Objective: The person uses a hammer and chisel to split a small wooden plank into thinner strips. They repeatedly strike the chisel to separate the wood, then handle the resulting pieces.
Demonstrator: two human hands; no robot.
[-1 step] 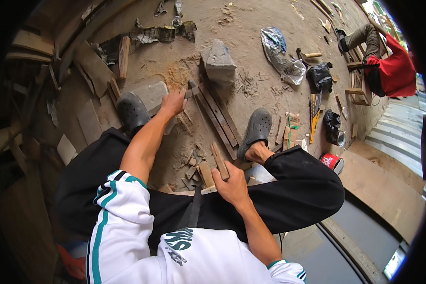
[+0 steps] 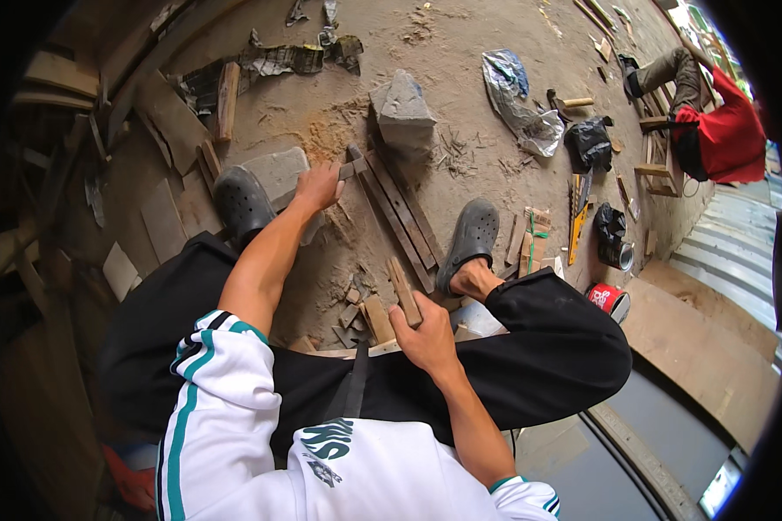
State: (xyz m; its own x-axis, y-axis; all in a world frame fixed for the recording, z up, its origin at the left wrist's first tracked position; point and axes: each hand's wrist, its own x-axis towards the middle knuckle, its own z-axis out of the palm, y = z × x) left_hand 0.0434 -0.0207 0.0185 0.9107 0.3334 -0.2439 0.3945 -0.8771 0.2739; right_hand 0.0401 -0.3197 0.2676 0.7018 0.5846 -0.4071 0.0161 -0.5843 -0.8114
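Observation:
My left hand (image 2: 319, 186) reaches out beside a pale concrete block (image 2: 274, 174), its fingers closed on a short piece of wood (image 2: 354, 168) whose end sticks out to the right. Close to that end lie several long dark wooden strips (image 2: 401, 210), slanting over the ground between my feet. Nearer to me, above my right thigh, my right hand (image 2: 427, 337) is wrapped round a wooden stick (image 2: 402, 291) that points away from me. Small wood offcuts (image 2: 356, 314) are scattered on the ground left of it.
Grey clogs cover my left foot (image 2: 241, 200) and right foot (image 2: 473, 233). Another concrete block (image 2: 403, 111) stands farther off. To the right lie a handsaw (image 2: 579, 217), a hammer (image 2: 575, 102), a black plastic bag (image 2: 589, 141) and a red can (image 2: 609, 300). A person in red (image 2: 723, 130) sits far right.

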